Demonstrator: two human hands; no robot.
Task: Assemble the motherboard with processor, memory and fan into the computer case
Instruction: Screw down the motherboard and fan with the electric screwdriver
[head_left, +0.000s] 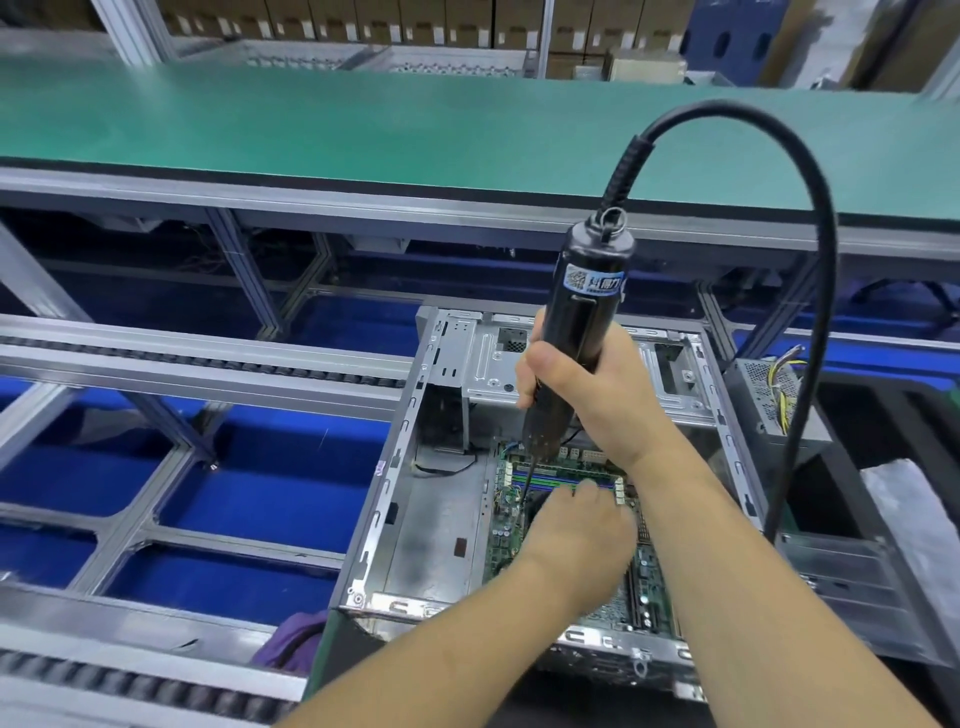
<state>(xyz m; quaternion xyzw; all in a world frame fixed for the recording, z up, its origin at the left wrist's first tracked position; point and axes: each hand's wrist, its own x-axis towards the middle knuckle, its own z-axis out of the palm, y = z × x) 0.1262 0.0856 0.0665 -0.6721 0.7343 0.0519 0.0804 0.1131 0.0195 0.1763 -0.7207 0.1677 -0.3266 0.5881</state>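
An open grey computer case (395, 488) lies on its side on the line. Inside it sits a green motherboard (506, 530) with memory slots (566, 480) near its far end. My right hand (587, 395) grips a black electric screwdriver (587, 296) held upright, its thin bit pointing down at the board's upper left area. My left hand (576, 540) rests on the board just below the bit, fingers toward the tip; whether they pinch anything is hidden. The processor and fan are covered by my hands.
The screwdriver's thick black cable (826, 270) loops up and down the right side. A power supply (769, 395) with yellow wires stands right of the case. A green conveyor belt (363, 130) runs behind. Roller rails (197, 364) and blue floor lie to the left.
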